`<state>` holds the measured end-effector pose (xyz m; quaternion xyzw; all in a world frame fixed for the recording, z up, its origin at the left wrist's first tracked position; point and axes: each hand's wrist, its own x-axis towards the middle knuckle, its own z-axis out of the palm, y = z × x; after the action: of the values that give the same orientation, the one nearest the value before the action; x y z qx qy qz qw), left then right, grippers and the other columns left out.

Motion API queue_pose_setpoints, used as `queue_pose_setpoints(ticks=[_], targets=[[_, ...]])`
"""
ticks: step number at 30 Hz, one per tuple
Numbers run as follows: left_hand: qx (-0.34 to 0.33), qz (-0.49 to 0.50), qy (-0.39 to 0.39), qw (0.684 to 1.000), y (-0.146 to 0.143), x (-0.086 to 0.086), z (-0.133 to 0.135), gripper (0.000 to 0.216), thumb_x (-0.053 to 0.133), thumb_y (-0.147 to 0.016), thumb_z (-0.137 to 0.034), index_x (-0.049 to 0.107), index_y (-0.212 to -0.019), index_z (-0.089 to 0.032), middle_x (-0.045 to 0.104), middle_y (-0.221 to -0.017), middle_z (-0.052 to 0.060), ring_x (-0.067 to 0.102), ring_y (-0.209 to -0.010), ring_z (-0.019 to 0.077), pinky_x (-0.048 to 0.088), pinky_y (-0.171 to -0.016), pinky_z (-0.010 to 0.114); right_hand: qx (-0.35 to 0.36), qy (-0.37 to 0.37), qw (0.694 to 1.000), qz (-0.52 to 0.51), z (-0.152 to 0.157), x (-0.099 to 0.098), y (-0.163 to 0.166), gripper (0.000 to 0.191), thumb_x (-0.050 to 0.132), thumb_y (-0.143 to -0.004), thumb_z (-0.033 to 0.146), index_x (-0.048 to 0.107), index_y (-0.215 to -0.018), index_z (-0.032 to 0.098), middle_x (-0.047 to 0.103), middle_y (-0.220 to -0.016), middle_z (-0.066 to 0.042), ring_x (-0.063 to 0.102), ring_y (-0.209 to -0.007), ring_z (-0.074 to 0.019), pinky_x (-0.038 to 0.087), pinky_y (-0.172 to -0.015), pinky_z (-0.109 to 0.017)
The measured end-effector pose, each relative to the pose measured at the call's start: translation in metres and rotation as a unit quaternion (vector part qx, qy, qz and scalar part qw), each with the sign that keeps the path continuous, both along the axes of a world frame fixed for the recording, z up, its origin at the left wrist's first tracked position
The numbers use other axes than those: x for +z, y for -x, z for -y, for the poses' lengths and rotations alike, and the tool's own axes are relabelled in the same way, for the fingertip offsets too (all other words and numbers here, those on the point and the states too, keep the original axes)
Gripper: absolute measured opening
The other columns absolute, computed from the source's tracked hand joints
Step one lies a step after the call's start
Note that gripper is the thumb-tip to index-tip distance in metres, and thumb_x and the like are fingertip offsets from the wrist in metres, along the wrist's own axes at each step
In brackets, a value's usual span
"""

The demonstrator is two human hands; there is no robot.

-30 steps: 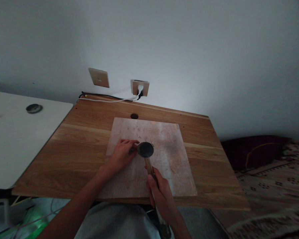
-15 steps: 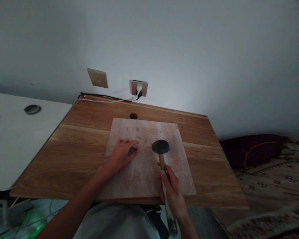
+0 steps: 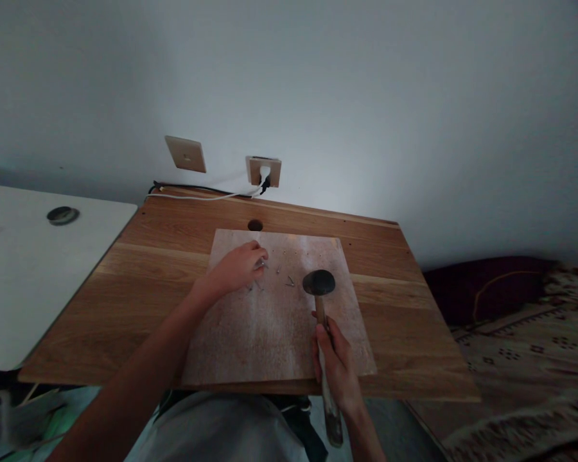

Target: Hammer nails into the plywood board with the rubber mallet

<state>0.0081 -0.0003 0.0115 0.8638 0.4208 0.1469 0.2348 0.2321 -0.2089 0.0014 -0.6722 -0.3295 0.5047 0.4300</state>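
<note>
My right hand (image 3: 337, 356) is wrapped round the wooden handle of a mallet (image 3: 319, 282) with a dark rounded head, held over the right side of a pale, worn board (image 3: 270, 340). Over the board's upper left, my left hand (image 3: 238, 266) has its fingers curled together. A small shiny nail (image 3: 261, 263) shows at its fingertips. Loose nails (image 3: 289, 282) lie mid-board, left of the mallet head. Another small nail (image 3: 278, 269) is near them, and more lie just below my left hand. Small holes run along the board's far edge.
The board lies on a brown wooden table (image 3: 144, 282) with a round cable hole (image 3: 255, 225). Behind it, white and black cables (image 3: 197, 196) run to a wall socket (image 3: 264, 172). A white table (image 3: 24, 276) adjoins on the left; patterned fabric (image 3: 520, 359) is at the right.
My left hand has moved up the board, away from me, uncovering nails beneath it. The mallet has shifted slightly right, so the nails beside its head show more fully.
</note>
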Motion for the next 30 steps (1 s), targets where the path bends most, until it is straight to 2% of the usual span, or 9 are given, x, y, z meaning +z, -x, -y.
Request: queue_pose_setpoints(ticks=[3,6,9,12,15,19,25,30], targets=[[-0.040,-0.022,-0.013,0.999,-0.007,-0.006,-0.008,0.014,0.055,-0.085,-0.013,0.068,-0.088,-0.020,0.064,-0.099,0.007,0.065,-0.091,0.0205,0.053,-0.087,0.035,0.013,0.003,1.000,0.013,0.001,-0.002,0.000,0.061,0.055,-0.093,0.074,0.060,-0.120,0.019,0.046,-0.061,0.007,0.040,-0.041,-0.0101,0.035,-0.034,-0.021],[-0.047,-0.017,-0.015,0.999,-0.006,-0.006,-0.007,0.013,0.053,-0.087,-0.012,0.063,-0.083,-0.020,0.063,-0.096,0.006,0.063,-0.087,0.0195,0.051,-0.083,0.034,0.022,0.002,1.000,0.018,0.001,-0.003,-0.001,0.061,0.053,-0.094,0.074,0.060,-0.121,0.019,0.046,-0.061,0.008,0.040,-0.041,-0.0101,0.035,-0.034,-0.022],[-0.051,-0.002,-0.003,0.999,-0.004,0.004,0.003,0.012,0.052,-0.090,-0.014,0.061,-0.087,-0.020,0.064,-0.091,0.005,0.062,-0.084,0.0200,0.049,-0.079,0.033,0.017,-0.004,1.000,0.014,0.002,-0.007,-0.002,0.055,0.052,-0.097,0.071,0.058,-0.119,0.020,0.047,-0.061,0.008,0.039,-0.041,-0.0094,0.033,-0.034,-0.021],[-0.078,0.025,0.017,0.996,-0.008,0.017,0.018,0.012,0.053,-0.090,-0.015,0.063,-0.089,-0.021,0.067,-0.088,0.003,0.063,-0.084,0.0195,0.047,-0.079,0.033,0.016,-0.008,1.000,0.004,0.003,-0.011,-0.003,0.048,0.053,-0.098,0.069,0.057,-0.108,0.022,0.047,-0.060,0.008,0.040,-0.040,-0.0091,0.033,-0.034,-0.021],[-0.106,0.018,0.021,0.994,-0.014,0.023,0.029,0.013,0.056,-0.089,-0.015,0.067,-0.086,-0.022,0.069,-0.089,0.003,0.064,-0.086,0.0198,0.047,-0.081,0.033,0.024,-0.010,1.000,0.004,0.003,-0.013,-0.004,0.047,0.053,-0.098,0.070,0.055,-0.098,0.023,0.046,-0.059,0.008,0.039,-0.038,-0.0091,0.033,-0.033,-0.022],[-0.132,-0.011,0.009,0.991,-0.018,0.018,0.035,0.016,0.058,-0.088,-0.012,0.068,-0.081,-0.023,0.068,-0.084,0.002,0.064,-0.085,0.0205,0.046,-0.085,0.035,0.034,-0.009,0.999,0.007,0.004,-0.011,-0.004,0.046,0.052,-0.098,0.070,0.054,-0.098,0.023,0.046,-0.060,0.008,0.040,-0.040,-0.0094,0.035,-0.034,-0.022],[-0.122,-0.076,-0.019,0.989,-0.019,0.008,0.038,0.017,0.058,-0.088,-0.010,0.069,-0.083,-0.022,0.070,-0.089,0.004,0.066,-0.091,0.0232,0.045,-0.089,0.039,0.042,-0.026,0.999,0.022,0.004,-0.012,-0.005,0.044,0.050,-0.100,0.067,0.054,-0.094,0.023,0.045,-0.058,0.008,0.040,-0.041,-0.0097,0.035,-0.035,-0.022],[-0.120,-0.067,-0.013,0.990,-0.017,0.002,0.039,0.019,0.057,-0.090,-0.009,0.070,-0.086,-0.022,0.071,-0.091,0.004,0.067,-0.091,0.0228,0.046,-0.089,0.039,0.041,-0.022,0.998,0.030,0.004,-0.011,-0.005,0.047,0.051,-0.099,0.069,0.057,-0.096,0.022,0.047,-0.059,0.008,0.041,-0.041,-0.0099,0.035,-0.035,-0.023]])
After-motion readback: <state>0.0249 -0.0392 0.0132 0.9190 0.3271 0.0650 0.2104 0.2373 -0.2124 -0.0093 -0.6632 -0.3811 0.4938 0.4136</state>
